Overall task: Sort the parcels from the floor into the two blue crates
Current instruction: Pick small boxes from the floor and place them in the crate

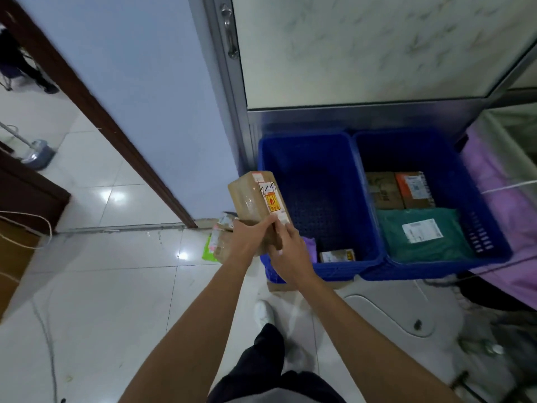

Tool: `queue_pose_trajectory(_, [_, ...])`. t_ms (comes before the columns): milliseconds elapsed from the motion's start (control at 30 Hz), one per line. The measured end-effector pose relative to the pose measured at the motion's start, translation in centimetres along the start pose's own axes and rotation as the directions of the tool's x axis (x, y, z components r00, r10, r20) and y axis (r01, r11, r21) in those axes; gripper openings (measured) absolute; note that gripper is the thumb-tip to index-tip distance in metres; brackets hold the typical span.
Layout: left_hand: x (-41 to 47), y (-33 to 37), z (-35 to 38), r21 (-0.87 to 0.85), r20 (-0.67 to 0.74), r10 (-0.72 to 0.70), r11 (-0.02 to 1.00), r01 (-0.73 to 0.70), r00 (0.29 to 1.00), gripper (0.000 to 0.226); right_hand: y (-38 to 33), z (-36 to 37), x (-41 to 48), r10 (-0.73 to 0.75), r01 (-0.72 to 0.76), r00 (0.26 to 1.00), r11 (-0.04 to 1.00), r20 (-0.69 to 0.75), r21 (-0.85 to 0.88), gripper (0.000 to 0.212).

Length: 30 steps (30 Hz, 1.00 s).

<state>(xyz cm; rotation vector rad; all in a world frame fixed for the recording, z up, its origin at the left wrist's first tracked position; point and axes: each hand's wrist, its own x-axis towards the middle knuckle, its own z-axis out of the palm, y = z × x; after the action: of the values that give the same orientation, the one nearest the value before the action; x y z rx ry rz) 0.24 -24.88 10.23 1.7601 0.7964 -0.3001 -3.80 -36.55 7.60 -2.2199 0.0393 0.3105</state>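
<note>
Cardboard parcel [252,199], brown and taped, is up off the floor and grasped at its lower end by both hands. The left hand [245,239] wraps it from the left and the right hand [290,251] clasps its right edge. It stands on end, leaning a little, and its face with the yellow and red sticker is turned toward the crates. It is held at the left rim of the left blue crate [343,267].

Just behind the left hand, a few more parcels [222,237] lie heaped on the white tiles, with a flat green packet [208,253] beside them.

The left blue crate holds a small box [337,255] and something purple [310,245] at its near end. The right blue crate [436,266] stands touching it, holding a green mailer bag [421,237] with a white label. Two brown boxes [399,189] sit side by side behind the mailer bag.

Behind both crates is a metal-framed door [363,53] with a handle [230,33].
</note>
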Motion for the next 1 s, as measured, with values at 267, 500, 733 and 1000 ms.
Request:
queue_pose_trajectory(267, [6.4, 2.3, 1.0, -0.188, 0.168, -0.154, 0.964, 0.185, 0.974, 0.088, 2.4, -5.0, 4.5, 0.339, -0.328, 0.941, 0.914, -0.003, 0.239, 0.050])
queue_pose_trajectory(500, [9.4, 4.2, 4.2, -0.158, 0.412, -0.096, 0.972, 0.175, 0.906, 0.068, 4.0, -4.7, 8.6, 0.520, -0.481, 0.846, 0.643, 0.122, 0.596, 0.079])
queue_pose_trajectory(733, [11.4, 5.7, 8.1, -0.117, 0.519, -0.104, 0.974, 0.192, 0.848, 0.060, 6.1, -7.7, 13.0, 0.562, -0.445, 0.821, 0.521, 0.100, 0.728, 0.093])
queue_pose_trajectory(1000, [18.2, 5.3, 10.4, 0.076, 0.205, 0.082, 0.992, -0.099, 0.975, 0.062, 12.9, -10.8, 19.7, 0.505, -0.565, 0.814, 0.574, 0.286, 0.593, 0.091])
